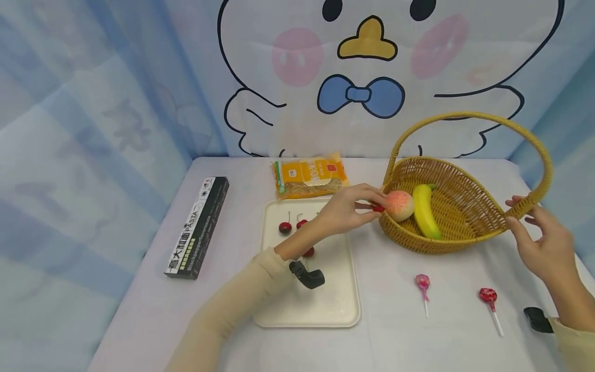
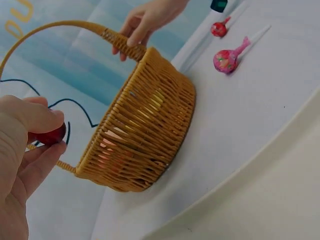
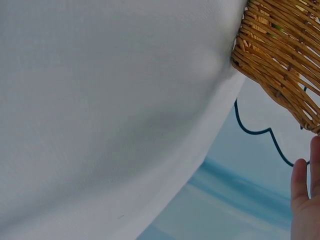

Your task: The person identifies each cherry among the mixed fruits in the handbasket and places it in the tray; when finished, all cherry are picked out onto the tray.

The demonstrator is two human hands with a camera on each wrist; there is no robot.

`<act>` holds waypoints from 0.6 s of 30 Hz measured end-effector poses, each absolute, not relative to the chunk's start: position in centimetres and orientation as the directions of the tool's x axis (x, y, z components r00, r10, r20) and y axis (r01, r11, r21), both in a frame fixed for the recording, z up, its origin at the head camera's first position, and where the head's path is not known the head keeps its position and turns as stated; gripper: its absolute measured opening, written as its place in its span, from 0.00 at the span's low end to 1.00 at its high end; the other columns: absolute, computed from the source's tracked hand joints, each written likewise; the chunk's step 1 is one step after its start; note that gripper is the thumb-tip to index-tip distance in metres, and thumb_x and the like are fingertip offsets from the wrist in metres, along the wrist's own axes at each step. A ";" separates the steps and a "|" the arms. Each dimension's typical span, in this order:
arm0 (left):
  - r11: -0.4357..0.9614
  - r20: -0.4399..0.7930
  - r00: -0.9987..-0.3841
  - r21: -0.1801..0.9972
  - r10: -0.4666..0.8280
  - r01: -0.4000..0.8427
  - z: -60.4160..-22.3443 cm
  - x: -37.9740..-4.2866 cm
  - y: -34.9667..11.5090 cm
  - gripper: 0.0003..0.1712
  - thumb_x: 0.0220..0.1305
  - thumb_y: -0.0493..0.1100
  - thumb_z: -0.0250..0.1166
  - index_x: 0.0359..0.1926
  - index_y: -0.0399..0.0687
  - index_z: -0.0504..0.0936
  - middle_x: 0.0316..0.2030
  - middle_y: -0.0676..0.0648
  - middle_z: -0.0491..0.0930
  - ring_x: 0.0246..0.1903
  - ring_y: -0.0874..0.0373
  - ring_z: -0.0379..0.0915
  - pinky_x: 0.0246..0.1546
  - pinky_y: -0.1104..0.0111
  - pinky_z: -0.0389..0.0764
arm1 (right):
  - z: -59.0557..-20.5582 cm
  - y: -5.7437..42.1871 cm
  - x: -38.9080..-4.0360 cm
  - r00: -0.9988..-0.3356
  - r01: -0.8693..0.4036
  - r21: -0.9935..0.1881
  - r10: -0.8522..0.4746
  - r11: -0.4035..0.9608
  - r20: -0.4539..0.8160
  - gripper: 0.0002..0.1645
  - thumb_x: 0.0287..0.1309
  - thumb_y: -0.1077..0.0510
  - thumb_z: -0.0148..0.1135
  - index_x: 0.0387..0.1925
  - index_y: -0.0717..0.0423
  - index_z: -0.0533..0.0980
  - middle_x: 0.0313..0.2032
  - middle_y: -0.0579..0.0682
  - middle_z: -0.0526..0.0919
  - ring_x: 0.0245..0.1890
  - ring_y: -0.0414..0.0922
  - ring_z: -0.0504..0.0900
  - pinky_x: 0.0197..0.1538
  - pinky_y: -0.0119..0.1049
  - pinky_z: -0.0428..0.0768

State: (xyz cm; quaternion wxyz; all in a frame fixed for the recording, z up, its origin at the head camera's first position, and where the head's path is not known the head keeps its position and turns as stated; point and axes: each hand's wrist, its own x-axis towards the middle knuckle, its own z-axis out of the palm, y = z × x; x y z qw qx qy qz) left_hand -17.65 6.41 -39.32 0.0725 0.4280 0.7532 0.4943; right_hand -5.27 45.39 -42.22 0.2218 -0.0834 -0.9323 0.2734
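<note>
My left hand pinches a dark red cherry between thumb and fingertips, right at the left rim of the wicker basket. A peach and a banana lie inside that basket, the peach just beyond my left fingertips. On the other side, my right hand grips the base of the basket's arched handle with thumb and fingers. Several cherries sit on the cream tray under my left forearm, which hides part of it.
Two lollipops, one pink and one red, lie in front of the basket. Behind the tray is an orange food packet. A black and white pasta box lies at the left. A cartoon-printed curtain hangs behind the table.
</note>
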 end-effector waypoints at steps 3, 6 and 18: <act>0.161 0.325 -0.634 0.794 0.701 0.586 -39.7 -17.5 5.5 0.13 0.68 0.32 0.72 0.53 0.41 0.89 0.59 0.43 0.85 0.60 0.51 0.82 0.55 0.68 0.89 | -42.2 45.2 -5.4 -0.890 0.038 -0.544 0.276 0.838 0.363 0.27 0.81 0.54 0.56 0.75 0.52 0.71 0.78 0.46 0.71 0.72 0.13 0.58 0.69 0.09 0.53; 0.169 0.330 -0.642 0.791 0.692 0.588 -40.1 -17.2 4.5 0.12 0.68 0.33 0.72 0.52 0.42 0.89 0.57 0.43 0.86 0.59 0.51 0.83 0.54 0.70 0.89 | -42.3 45.1 -5.4 -0.896 0.051 -0.548 0.281 0.835 0.345 0.27 0.81 0.53 0.54 0.76 0.50 0.70 0.78 0.48 0.70 0.76 0.19 0.60 0.70 0.10 0.53; 0.241 0.285 -0.677 0.785 0.679 0.571 -41.9 -16.2 1.4 0.10 0.67 0.33 0.74 0.48 0.42 0.87 0.48 0.45 0.86 0.49 0.56 0.83 0.53 0.74 0.88 | -42.2 45.3 -5.3 -0.891 0.049 -0.556 0.288 0.830 0.351 0.26 0.82 0.54 0.53 0.75 0.52 0.71 0.79 0.44 0.69 0.73 0.14 0.57 0.73 0.12 0.53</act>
